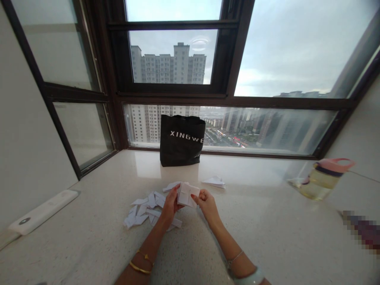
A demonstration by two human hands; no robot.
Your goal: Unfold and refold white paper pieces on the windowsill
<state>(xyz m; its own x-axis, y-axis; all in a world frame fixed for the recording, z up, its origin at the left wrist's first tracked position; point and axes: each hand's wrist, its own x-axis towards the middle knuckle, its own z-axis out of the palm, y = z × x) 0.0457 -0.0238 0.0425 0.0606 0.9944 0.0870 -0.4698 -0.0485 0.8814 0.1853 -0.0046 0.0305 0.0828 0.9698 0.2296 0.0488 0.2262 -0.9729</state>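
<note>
Both my hands hold a folded white paper piece [187, 194] a little above a pale speckled counter [267, 229]. My left hand [170, 206] pinches its left side, thumb with a red nail on top. My right hand [207, 202] is closed on its right edge. Just left of and under my hands lies a pile of several small folded white paper pieces [147, 209]. One more folded paper [214, 181] lies alone farther back, right of my hands.
A black bag [181, 139] with white letters stands at the window behind the papers. A clear bottle with a pink lid [322, 180] lies on the right. A white power strip [40, 211] rests along the left wall. Dark-framed windows close the back.
</note>
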